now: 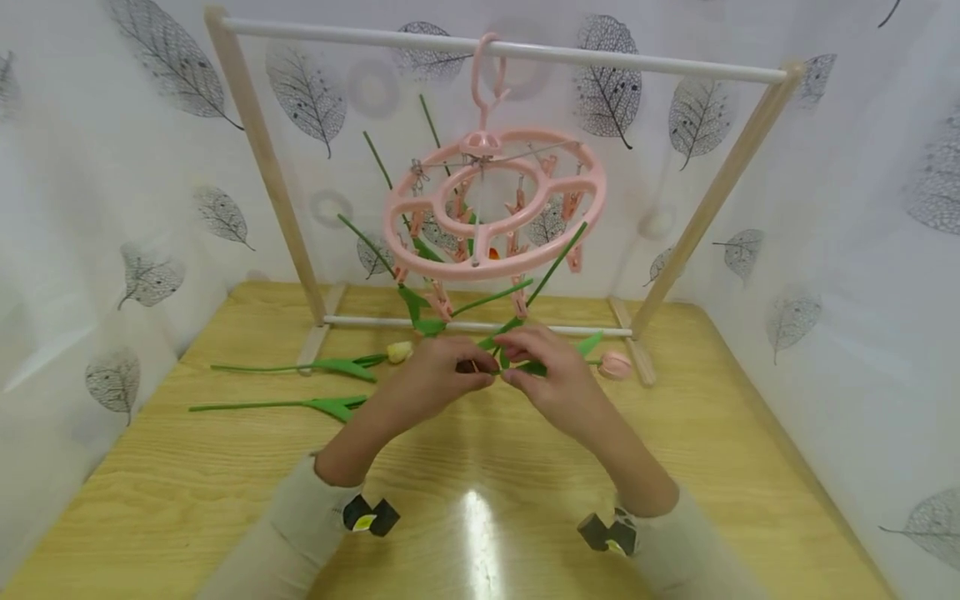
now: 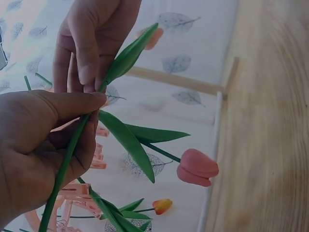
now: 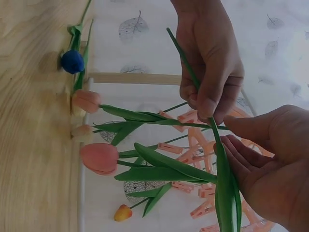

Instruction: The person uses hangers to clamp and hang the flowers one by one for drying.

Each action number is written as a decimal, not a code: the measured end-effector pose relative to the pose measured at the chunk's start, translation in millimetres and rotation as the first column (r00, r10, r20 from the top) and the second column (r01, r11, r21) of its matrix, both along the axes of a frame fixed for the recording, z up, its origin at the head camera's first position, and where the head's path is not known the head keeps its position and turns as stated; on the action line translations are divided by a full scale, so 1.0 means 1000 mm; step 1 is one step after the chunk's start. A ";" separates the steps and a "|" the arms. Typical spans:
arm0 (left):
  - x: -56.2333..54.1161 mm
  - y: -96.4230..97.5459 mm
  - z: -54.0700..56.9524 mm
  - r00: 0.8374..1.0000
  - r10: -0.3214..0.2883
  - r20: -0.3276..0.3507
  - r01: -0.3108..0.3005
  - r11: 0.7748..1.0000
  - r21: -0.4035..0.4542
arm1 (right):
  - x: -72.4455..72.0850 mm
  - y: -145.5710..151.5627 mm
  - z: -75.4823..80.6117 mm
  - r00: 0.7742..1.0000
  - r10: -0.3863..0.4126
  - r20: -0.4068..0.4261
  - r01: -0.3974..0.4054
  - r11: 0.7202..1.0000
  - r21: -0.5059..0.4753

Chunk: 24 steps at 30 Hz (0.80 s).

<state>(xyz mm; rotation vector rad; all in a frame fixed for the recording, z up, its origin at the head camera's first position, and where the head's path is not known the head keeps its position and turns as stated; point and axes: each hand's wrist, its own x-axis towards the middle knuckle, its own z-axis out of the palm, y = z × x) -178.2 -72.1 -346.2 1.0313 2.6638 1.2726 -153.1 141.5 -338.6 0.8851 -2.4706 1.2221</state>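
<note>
Left hand [image 1: 431,379]: flower stem [image 3: 186,63] pinched.
Right hand [image 1: 558,383]: thumb and fingers parted, stem contact unconfirmed.
Stem axis: held left-to-right, pink hanger [image 1: 483,229] on far side.

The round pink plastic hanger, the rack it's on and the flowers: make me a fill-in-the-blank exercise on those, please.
The round pink plastic hanger hangs from a horizontal rod coloured ____.
The left hand pinches a slender tulip stem coloured ____.
In the right wrist view, the topmost tulip bloom is ____.
The slanting side posts are made of ____.

Missing words: white; green; blue; wood.
</note>
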 end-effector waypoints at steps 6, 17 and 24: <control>0.000 0.000 -0.001 1.000 -0.010 -0.011 0.010 1.000 0.013 | -0.003 -0.005 -0.008 0.998 -0.021 -0.055 0.024 0.998 0.066; -0.002 -0.019 0.008 0.999 0.031 0.022 -0.029 0.997 -0.075 | -0.003 0.004 -0.006 0.998 -0.055 -0.029 0.059 0.988 0.145; -0.003 -0.031 0.018 0.997 0.073 -0.023 -0.075 0.989 -0.126 | -0.008 0.007 -0.006 0.999 -0.034 -0.021 0.037 0.987 0.159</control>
